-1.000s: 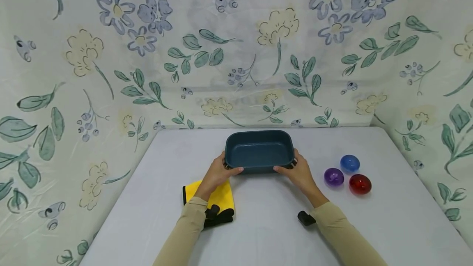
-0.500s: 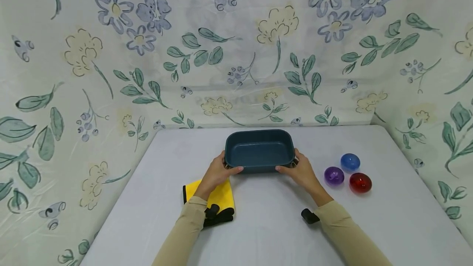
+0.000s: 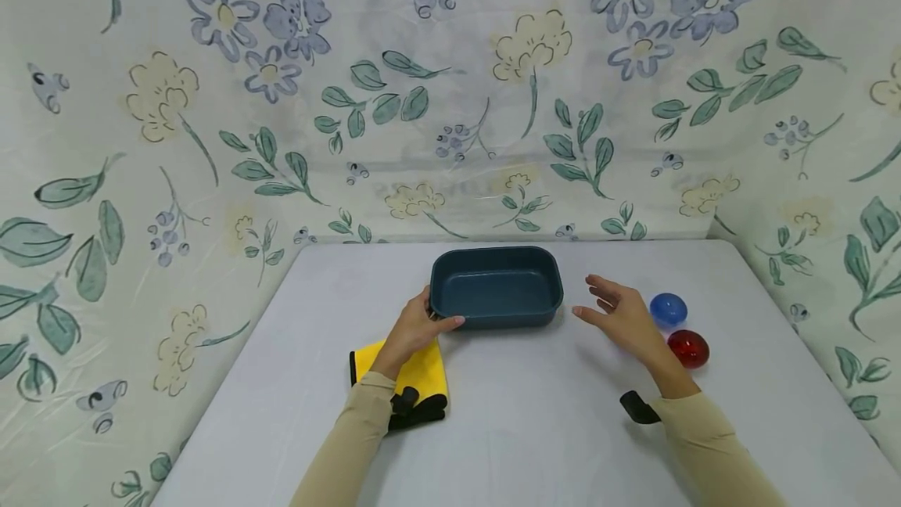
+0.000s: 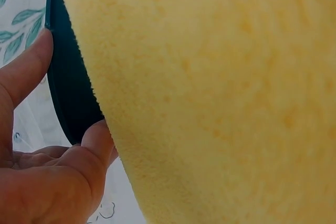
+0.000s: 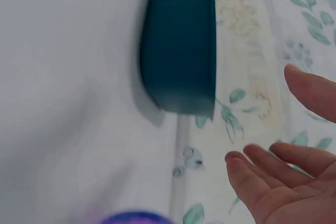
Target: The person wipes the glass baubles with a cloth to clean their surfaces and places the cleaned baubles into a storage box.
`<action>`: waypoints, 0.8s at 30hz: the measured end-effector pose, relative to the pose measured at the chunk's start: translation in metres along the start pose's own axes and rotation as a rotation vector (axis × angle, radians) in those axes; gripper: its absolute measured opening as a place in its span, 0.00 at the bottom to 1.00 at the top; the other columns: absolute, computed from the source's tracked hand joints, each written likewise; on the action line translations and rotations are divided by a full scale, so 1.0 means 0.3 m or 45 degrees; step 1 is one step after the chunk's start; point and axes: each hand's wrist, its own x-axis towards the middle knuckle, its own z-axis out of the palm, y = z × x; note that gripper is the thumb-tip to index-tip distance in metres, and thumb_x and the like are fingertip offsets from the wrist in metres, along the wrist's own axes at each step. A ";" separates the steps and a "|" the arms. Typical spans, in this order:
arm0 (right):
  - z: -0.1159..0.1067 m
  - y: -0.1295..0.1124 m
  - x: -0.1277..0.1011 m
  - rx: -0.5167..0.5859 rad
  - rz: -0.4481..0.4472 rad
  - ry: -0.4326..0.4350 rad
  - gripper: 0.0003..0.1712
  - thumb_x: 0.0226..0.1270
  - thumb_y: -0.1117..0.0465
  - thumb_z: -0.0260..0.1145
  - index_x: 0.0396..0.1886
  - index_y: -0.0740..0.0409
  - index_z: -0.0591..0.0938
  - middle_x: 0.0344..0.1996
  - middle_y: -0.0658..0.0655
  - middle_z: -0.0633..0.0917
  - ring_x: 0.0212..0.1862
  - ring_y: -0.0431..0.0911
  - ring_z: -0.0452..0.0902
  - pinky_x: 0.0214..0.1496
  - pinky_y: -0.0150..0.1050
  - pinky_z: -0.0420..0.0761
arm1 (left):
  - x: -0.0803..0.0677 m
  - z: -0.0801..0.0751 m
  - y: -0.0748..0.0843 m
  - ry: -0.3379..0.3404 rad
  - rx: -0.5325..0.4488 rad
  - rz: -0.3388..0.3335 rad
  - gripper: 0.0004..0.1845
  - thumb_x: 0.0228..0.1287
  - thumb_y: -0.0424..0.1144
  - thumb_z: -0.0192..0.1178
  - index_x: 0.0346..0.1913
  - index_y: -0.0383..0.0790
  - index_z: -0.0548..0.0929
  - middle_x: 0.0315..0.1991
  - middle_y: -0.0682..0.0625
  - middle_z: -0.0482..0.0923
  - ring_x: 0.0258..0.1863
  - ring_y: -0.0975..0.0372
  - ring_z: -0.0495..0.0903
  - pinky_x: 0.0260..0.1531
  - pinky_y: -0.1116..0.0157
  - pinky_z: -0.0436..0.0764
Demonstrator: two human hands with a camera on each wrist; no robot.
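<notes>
A dark teal rectangular baking dish (image 3: pixel 496 288) sits at the middle back of the table. My left hand (image 3: pixel 415 329) grips its left end, thumb along the front wall and fingers round the side. In the left wrist view, the thumb and fingers hold the dish wall (image 4: pixel 68 87), with a yellow cloth covering much of that view. My right hand (image 3: pixel 622 319) is off the dish, to its right, fingers spread and holding nothing. Beyond it lie a shiny blue egg-shaped piece (image 3: pixel 668 310) and a red one (image 3: pixel 688 349). A purple one (image 5: pixel 137 217) peeks in at the bottom of the right wrist view.
A folded yellow cloth (image 3: pixel 422 374) with black edging lies under the left forearm. Behind the white table (image 3: pixel 507 436) hangs a flowered sheet (image 3: pixel 457 100), which also runs along both sides. Each wrist carries a small black camera mount.
My right hand has let go of the dish's right end and moved right, now covering the purple piece in the head view. The left hand and dish have stayed put.
</notes>
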 end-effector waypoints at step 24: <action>-0.338 0.224 -0.245 -0.220 0.101 0.190 0.44 0.73 0.45 0.67 0.80 0.61 0.64 0.74 0.72 0.70 0.73 0.60 0.71 0.50 0.08 0.71 | 0.012 0.002 -0.019 -0.014 -0.029 0.068 0.50 0.67 0.44 0.70 0.83 0.36 0.53 0.82 0.40 0.59 0.79 0.48 0.63 0.79 0.48 0.63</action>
